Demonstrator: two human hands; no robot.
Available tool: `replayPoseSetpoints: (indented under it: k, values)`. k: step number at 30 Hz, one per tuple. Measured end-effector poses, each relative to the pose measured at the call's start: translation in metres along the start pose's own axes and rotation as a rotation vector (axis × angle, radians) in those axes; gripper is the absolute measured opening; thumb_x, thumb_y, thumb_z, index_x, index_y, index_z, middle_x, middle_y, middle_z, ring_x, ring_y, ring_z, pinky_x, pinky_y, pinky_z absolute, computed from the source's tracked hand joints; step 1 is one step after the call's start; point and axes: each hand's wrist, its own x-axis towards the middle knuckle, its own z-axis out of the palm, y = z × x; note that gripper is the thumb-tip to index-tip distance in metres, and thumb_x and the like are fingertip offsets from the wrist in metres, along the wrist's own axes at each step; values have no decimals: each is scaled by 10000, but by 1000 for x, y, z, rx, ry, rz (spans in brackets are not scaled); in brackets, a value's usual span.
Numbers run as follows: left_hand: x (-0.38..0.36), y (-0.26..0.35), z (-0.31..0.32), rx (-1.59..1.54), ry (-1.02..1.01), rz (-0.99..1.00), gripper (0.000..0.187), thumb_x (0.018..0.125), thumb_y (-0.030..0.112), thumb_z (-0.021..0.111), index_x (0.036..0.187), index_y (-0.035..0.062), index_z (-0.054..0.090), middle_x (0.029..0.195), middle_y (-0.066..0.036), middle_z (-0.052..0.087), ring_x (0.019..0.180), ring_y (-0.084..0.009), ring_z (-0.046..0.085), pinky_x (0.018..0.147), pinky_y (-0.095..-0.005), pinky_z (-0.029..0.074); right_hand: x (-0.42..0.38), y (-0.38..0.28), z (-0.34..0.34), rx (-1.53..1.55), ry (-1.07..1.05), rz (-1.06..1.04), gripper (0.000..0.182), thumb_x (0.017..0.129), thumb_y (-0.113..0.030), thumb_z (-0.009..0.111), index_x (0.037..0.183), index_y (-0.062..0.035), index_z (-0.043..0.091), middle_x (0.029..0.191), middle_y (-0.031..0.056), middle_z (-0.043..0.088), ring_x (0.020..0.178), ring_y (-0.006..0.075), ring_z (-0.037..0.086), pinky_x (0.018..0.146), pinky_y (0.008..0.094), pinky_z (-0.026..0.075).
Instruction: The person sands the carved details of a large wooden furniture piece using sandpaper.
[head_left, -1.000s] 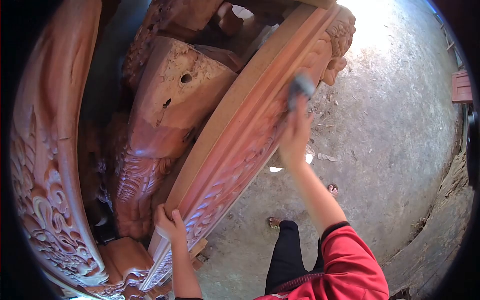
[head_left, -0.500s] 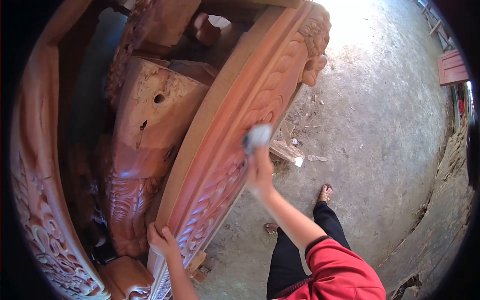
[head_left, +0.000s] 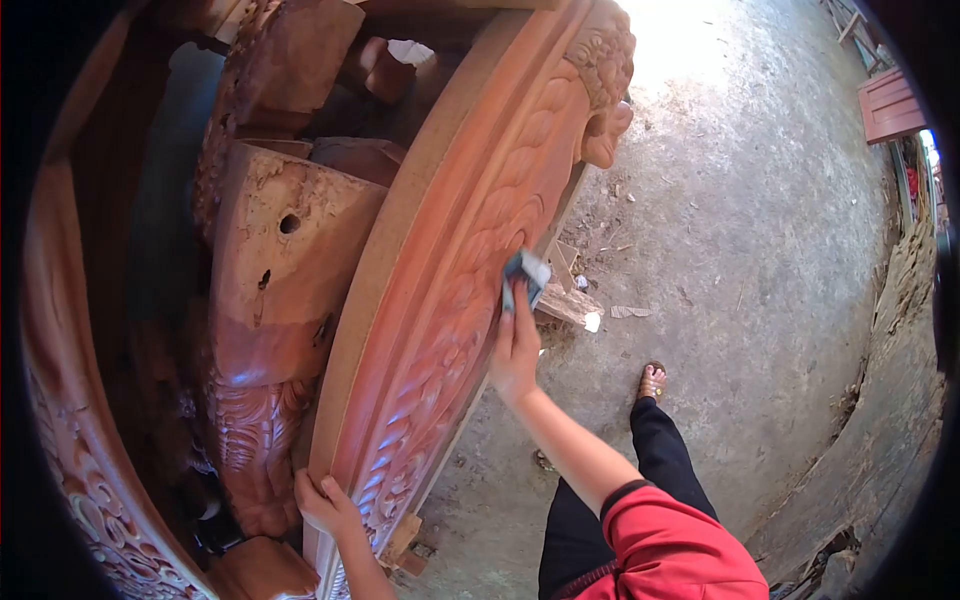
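Dusty grey floor [head_left: 740, 280] filled the right of the frame, while deep shadow lay among the woodwork at the left. Along the left edge stood a curved carved piece [head_left: 62, 330] with scrollwork at the lower left. Beside it, a rough-topped wooden block [head_left: 300, 265] showed dark holes above its leafy carving.

At the lower left of the frame, the left hand [head_left: 328, 508] grasped the plain edge of the long carved board [head_left: 425, 270], its thumb lying over the rim. The board slanted from the bottom up to the upper middle, where a rounded ornament [head_left: 600, 65] capped it. Near the middle of the frame, the right hand [head_left: 517, 350] pinched a folded pad [head_left: 526, 275] against the board's outer carved side; whether it was cloth or abrasive paper could not be told.

To work this relief well, light, even pressure along the curves seemed best, with a folded edge for grooves and softer contact on raised ridges, lest they flatten. The left hand's hold looked useful for steadying.

Farther right lay a broken wood scrap [head_left: 570, 305], then a sandalled foot [head_left: 652, 382], and a reddish panel [head_left: 893, 103] at the upper right. No brand, label or writing could be read.
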Motion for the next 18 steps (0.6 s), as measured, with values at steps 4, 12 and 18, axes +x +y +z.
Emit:
replayPoseSetpoints:
  k: [4, 12, 18]
  values:
    - [2, 3, 0, -7, 14, -14, 681, 851, 583, 328, 939, -66, 513, 793, -263, 526, 730, -438, 501, 642, -476, 373, 61, -15, -8, 52, 137, 42, 395, 917, -51, 367, 1306, 20, 366, 1296, 197, 444, 1211, 277, 429, 984, 304, 326]
    - [1, 2, 2, 14, 73, 13, 678, 855, 580, 317, 933, -65, 513, 802, -262, 528, 740, -444, 501, 654, -477, 373, -79, 19, -21, 18, -238, 52, 391, 890, -39, 405, 1276, 23, 409, 1281, 193, 460, 1209, 282, 428, 1001, 330, 309]
    - [-2, -8, 0, 29, 12, -39, 679, 859, 574, 307, 940, -70, 508, 815, -270, 525, 736, -443, 495, 655, -478, 370, -30, 7, 4, 6, 67, 63, 355, 893, -32, 395, 1243, 15, 441, 1290, 198, 439, 1246, 355, 358, 1027, 392, 272]
